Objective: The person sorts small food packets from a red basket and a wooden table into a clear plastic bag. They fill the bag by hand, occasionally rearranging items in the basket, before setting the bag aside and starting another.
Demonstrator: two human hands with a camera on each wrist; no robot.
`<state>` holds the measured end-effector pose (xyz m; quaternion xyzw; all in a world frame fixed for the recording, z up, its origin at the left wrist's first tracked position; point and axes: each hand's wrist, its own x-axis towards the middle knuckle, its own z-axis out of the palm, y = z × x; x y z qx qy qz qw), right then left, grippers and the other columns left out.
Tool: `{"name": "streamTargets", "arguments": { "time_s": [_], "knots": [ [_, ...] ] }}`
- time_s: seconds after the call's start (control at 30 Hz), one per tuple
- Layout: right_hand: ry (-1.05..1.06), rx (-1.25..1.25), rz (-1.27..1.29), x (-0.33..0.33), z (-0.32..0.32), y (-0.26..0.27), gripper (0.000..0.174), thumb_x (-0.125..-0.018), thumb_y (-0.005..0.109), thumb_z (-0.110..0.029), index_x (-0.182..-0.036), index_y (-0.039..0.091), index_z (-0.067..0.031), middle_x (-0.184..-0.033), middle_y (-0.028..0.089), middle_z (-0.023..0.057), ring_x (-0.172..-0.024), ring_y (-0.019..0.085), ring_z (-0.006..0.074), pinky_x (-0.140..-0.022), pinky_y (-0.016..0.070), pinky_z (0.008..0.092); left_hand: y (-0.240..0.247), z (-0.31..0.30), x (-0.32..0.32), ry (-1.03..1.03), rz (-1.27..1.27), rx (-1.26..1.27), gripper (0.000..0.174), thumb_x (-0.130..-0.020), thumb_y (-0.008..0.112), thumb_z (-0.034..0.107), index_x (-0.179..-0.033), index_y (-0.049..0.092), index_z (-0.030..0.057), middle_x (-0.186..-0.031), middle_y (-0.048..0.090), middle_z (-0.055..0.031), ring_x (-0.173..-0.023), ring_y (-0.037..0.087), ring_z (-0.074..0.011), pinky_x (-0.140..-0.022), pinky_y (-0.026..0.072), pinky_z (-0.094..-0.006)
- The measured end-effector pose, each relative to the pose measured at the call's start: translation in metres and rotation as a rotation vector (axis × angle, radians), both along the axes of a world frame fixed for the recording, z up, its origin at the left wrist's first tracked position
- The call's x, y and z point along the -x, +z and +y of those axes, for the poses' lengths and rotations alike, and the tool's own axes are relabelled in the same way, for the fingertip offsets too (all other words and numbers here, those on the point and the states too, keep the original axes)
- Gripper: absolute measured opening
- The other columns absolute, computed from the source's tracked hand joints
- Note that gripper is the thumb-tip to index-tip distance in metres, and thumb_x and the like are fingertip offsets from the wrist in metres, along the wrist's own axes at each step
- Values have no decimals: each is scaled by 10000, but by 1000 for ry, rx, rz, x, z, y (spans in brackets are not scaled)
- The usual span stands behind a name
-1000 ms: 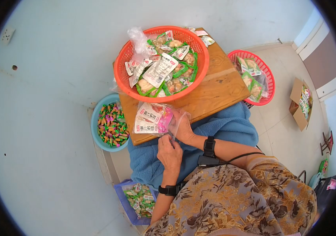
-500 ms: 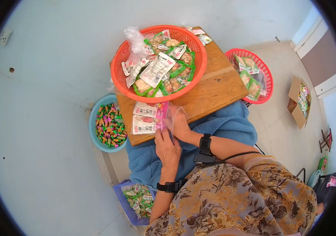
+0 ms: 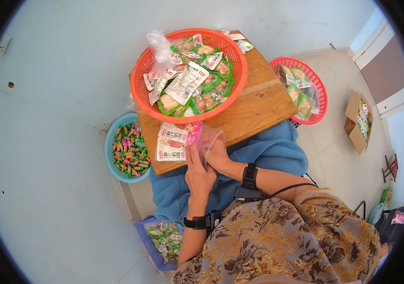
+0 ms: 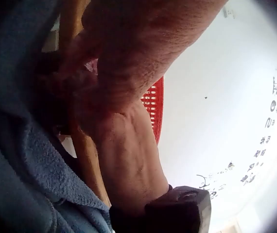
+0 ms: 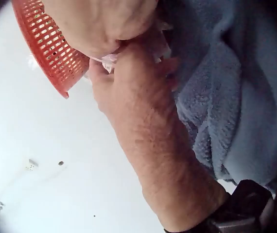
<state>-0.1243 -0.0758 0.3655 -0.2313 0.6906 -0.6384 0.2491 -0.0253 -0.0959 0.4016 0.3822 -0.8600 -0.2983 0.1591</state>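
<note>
A clear plastic bag with a pink band and white printed snack packs showing in it lies at the table's near left edge. My left hand grips its near side, the fingers stretched over the pink band; in the right wrist view the left thumb stands apart from the fingers, with whitish-pink plastic between. Behind the loose clear film at the bag's right end is my right hand, close beside the left. Its fingertips are hidden, and I cannot tell how they hold the bag.
An orange basket full of snack packs stands on the wooden table, just beyond the bag. A blue basin, purple crate, red basket and cardboard box surround it. A blue fleece cloth covers the lap.
The bag has shifted slightly left and lies flatter. My left fingers have straightened and moved up onto its pink band. The right hand stays behind the clear film.
</note>
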Motion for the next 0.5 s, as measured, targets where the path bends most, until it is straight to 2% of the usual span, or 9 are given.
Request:
{"name": "streamTargets", "arguments": {
  "time_s": [0.07,0.13,0.27,0.33,0.43,0.5],
  "knots": [
    [3,49,-101,-4,-1,-5,156,-845,638,36,-997,633,5,-951,676,90,-843,659,146,-669,550,270,4,1,1,3,-15,-23,823,-779,703,100,-1488,292,22,-1442,418,-305,-1250,494,-488,-989,461,-501],
    [4,124,-495,-7,-1,-11,154,-888,610,30,-1038,604,-5,-974,678,90,-861,657,158,-689,550,284,5,1,0,13,10,-69,865,-769,718,112,-1500,264,31,-1439,418,-309,-1255,485,-496,-988,459,-497],
    [-69,90,-397,-10,2,-17,216,-905,605,20,-1117,574,-7,-998,681,97,-881,653,147,-716,548,290,7,-1,-3,0,44,-71,874,-771,725,125,-1502,256,28,-1441,422,-300,-1258,486,-487,-986,459,-492],
    [-8,121,-564,-11,6,-10,275,-911,598,16,-1182,555,-7,-1009,683,98,-886,650,146,-743,546,290,5,-3,-3,-26,51,-96,879,-775,730,143,-1503,253,23,-1444,425,-292,-1268,486,-474,-989,458,-486],
    [30,131,-641,-9,7,2,277,-877,555,69,-1145,598,17,-1065,691,110,-929,661,163,-767,546,297,8,-3,-2,-26,3,-100,882,-781,730,157,-1506,247,20,-1453,418,-295,-1277,485,-462,-993,460,-482],
    [41,176,-659,-7,5,3,259,-879,554,66,-1127,613,22,-1019,691,93,-883,658,155,-732,541,289,6,-1,-3,-12,-55,-111,875,-783,726,159,-1505,251,21,-1471,397,-295,-1286,476,-459,-993,463,-481]
  ]
}}
